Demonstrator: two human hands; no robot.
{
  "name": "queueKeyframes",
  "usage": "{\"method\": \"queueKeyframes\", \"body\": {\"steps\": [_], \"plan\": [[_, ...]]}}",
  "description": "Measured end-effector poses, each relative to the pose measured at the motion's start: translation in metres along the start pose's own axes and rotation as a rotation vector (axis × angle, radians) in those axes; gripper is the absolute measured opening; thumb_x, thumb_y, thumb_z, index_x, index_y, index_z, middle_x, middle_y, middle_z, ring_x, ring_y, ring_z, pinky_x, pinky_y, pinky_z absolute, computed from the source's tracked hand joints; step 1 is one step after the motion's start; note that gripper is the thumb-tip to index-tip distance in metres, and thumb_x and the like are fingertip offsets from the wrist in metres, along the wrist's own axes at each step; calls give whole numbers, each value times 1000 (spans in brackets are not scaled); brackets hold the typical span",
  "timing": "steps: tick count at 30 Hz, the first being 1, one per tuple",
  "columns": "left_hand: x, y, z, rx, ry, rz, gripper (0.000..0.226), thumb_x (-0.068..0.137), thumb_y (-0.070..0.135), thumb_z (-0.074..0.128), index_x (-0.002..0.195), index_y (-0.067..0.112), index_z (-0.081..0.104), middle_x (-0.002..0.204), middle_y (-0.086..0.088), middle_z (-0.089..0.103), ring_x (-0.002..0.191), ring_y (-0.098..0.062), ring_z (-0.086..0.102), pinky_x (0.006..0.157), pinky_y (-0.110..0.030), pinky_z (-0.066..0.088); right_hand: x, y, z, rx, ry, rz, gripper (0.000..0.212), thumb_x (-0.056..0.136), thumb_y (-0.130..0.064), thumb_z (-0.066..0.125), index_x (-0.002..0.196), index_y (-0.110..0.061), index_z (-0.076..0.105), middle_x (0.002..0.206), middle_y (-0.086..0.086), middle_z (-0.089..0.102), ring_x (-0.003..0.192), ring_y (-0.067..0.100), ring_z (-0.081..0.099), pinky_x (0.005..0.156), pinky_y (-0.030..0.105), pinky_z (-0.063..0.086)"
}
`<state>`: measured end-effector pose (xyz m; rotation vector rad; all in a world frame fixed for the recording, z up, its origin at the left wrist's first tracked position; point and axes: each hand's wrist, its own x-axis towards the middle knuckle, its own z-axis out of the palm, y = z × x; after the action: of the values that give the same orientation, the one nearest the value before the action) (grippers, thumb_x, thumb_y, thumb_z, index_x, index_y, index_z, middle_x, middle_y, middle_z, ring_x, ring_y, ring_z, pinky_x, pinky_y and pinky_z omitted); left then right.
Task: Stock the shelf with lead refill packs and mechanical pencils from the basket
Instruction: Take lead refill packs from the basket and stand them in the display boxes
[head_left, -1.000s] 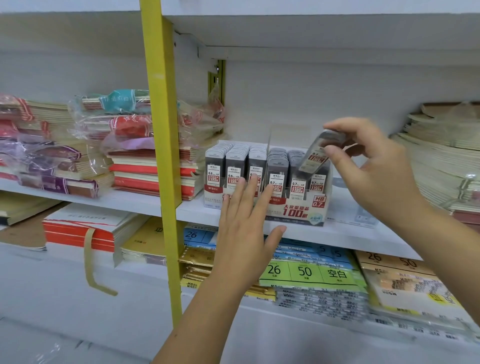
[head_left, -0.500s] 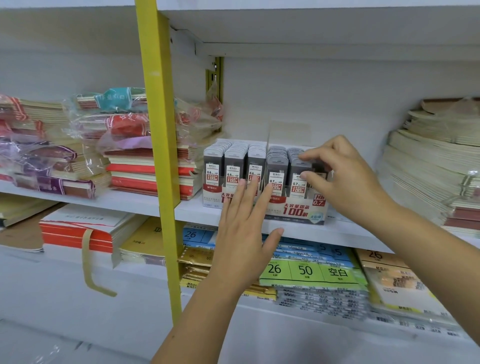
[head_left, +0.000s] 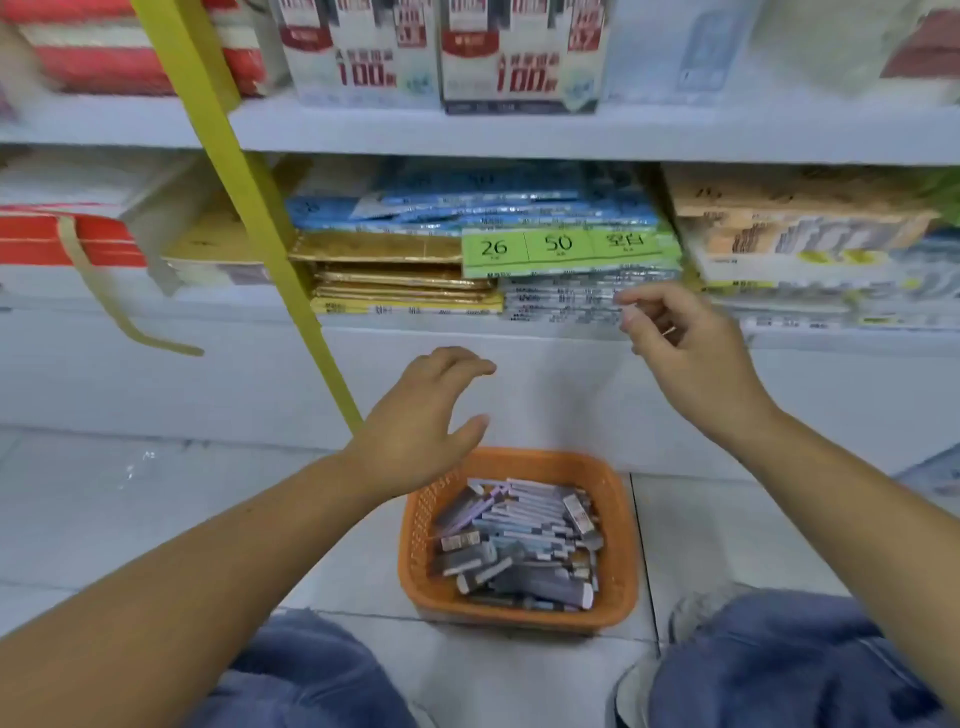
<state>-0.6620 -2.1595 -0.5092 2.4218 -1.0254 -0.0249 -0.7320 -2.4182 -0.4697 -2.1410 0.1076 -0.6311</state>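
An orange basket (head_left: 623, 525) stands on the floor below me, holding several grey lead refill packs (head_left: 519, 545) in a loose heap. My left hand (head_left: 421, 421) hovers just above the basket's far left corner, fingers spread, holding nothing. My right hand (head_left: 685, 353) is higher and to the right, in front of the lower shelf edge, fingers loosely curled and empty. Two display boxes of lead refills (head_left: 519, 57) stand on the upper shelf (head_left: 519, 132) at the top of the view.
A yellow shelf upright (head_left: 249, 208) slants down just left of my left hand. The lower shelf holds blue, gold and green packets (head_left: 483, 244) and orange packs (head_left: 795, 228). Red-edged books (head_left: 67, 239) lie at the left. My knees in jeans (head_left: 789, 665) flank the basket.
My right hand has let go of the refill pack at the display box. Both hands came down from the upper shelf, and my view tilted down to the basket on the floor.
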Motion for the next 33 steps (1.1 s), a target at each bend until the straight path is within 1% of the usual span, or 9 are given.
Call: {"method": "queueKeyframes", "body": {"steps": [2, 4, 7, 10, 12, 16, 22, 27, 33], "plan": [[-20, -18, 40, -41, -200, -77, 52, 94, 25, 66, 143, 16, 50, 144, -7, 48, 132, -26, 45, 111, -33, 33, -39, 50, 19, -18, -79, 239, 20, 95, -18, 57, 98, -36, 64, 87, -12, 65, 80, 13, 61, 79, 35, 53], [-31, -31, 81, -98, -345, -161, 53, 92, 22, 68, 142, 14, 51, 142, -9, 50, 132, -25, 46, 110, -29, 32, -76, 94, 42, -61, -170, 426, 17, 94, -15, 58, 101, -29, 66, 97, -6, 68, 88, 14, 63, 87, 33, 51], [-41, -45, 142, -189, -471, -305, 53, 94, 24, 68, 143, 16, 50, 144, -8, 50, 135, -24, 45, 110, -29, 33, -120, 147, 78, -89, -399, 646, 16, 93, -13, 61, 109, -17, 65, 111, 3, 67, 95, 12, 58, 75, 12, 43], [-52, -61, 192, -241, -527, -421, 53, 93, 26, 69, 142, 14, 52, 146, -7, 52, 136, -23, 46, 111, -28, 33, -153, 188, 110, -129, -651, 785, 27, 91, -12, 66, 117, -9, 62, 113, 7, 62, 101, 18, 57, 77, 17, 44], [-59, -72, 216, -258, -562, -504, 52, 92, 27, 72, 139, 14, 55, 145, -6, 53, 133, -23, 49, 107, -27, 36, -169, 207, 127, -206, -794, 782, 32, 88, -16, 69, 118, -8, 61, 117, 7, 62, 106, 20, 58, 85, 25, 45], [-71, -91, 248, -304, -602, -611, 47, 86, 19, 76, 131, 20, 61, 124, 1, 62, 113, -18, 59, 82, -9, 34, -186, 231, 149, -342, -927, 712, 45, 78, -21, 78, 119, -13, 63, 125, 9, 57, 112, 21, 54, 91, 23, 40], [-71, -108, 265, -219, -548, -672, 66, 80, 24, 82, 139, 15, 56, 142, -14, 49, 132, -31, 45, 113, -34, 32, -194, 243, 165, -390, -880, 690, 51, 76, -29, 79, 121, -24, 55, 124, 4, 45, 114, 23, 47, 98, 34, 43], [-74, -116, 274, -230, -472, -689, 70, 77, 24, 86, 139, 19, 55, 138, -10, 50, 127, -29, 49, 112, -45, 39, -191, 242, 168, -384, -830, 695, 36, 73, -24, 81, 91, -26, 51, 105, -3, 49, 96, 17, 51, 80, 33, 46], [-72, -112, 279, -244, -481, -747, 66, 79, 28, 83, 138, 23, 54, 137, -4, 50, 120, -24, 53, 108, -42, 45, -193, 239, 166, -278, -896, 746, 32, 81, -20, 76, 109, -23, 59, 109, -1, 48, 100, 16, 53, 85, 26, 42]]}}
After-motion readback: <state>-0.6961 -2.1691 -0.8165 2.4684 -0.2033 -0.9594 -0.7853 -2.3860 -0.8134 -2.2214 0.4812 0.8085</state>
